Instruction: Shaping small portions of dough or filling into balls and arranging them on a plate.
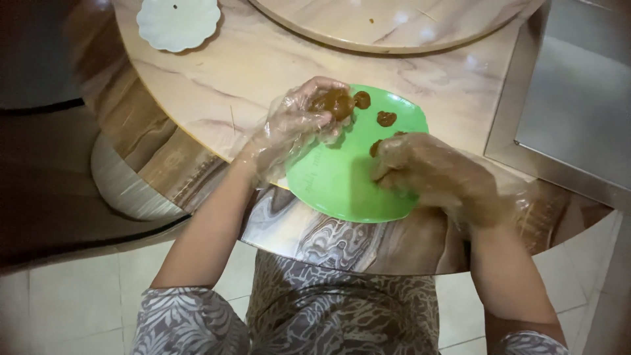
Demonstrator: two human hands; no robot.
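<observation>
lap: my patterned dress (342,315), bottom centre
right hand (430,174): gloved, clenched over green plate (335,181)
left hand (296,125): gloved, grasping brown lump (333,102)
upper left: white dish (177,23)

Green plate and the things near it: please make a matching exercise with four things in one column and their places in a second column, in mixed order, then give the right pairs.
Things:
1. green plate
2. white scalloped plate
3. left hand
4. right hand

Places:
A. at the far left of the marble table
B. resting on the near right part of the green plate
C. at the table's near edge, under both hands
D. curled around a brown lump, above the plate's left rim

Pairs: 1-C, 2-A, 3-D, 4-B
</observation>
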